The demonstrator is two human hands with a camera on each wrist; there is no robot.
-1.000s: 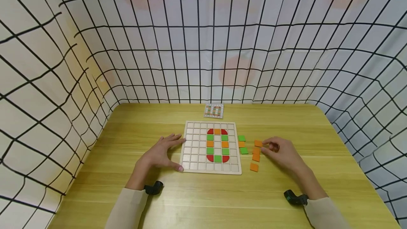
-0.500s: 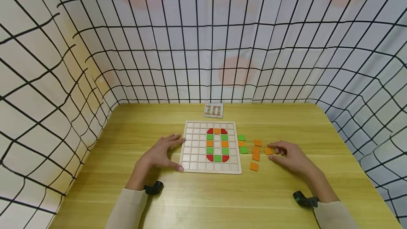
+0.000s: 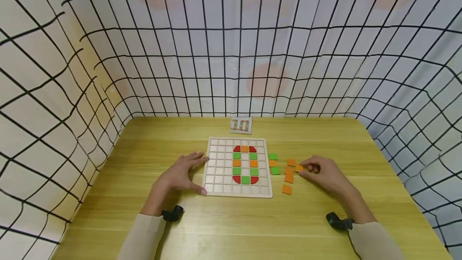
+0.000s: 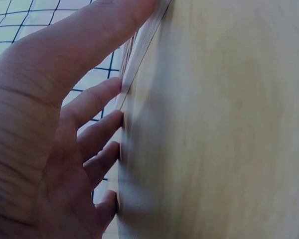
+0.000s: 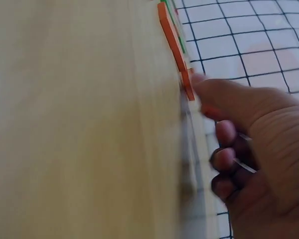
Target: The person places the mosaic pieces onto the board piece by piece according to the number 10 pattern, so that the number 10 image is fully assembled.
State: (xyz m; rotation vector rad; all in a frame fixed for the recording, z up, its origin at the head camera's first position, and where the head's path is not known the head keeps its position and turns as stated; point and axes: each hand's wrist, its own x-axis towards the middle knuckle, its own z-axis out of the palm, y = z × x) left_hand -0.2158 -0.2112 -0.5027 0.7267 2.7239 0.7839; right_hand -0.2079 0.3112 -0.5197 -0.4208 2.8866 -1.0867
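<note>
While the right hand (image 3: 321,173) pinches 1 orange tile (image 3: 299,168) between thumb and forefinger, the left hand (image 3: 180,175) spreads wide against the left edge of the gridded board (image 3: 220,163), probably steadying it. Rightward lie 5 loose orange tiles (image 3: 288,178) and 2 green tiles (image 3: 275,171), apparently for easy reach; behind, a pattern card (image 3: 241,125).

No lettering, labels or brand marks are legible anywhere.
</note>
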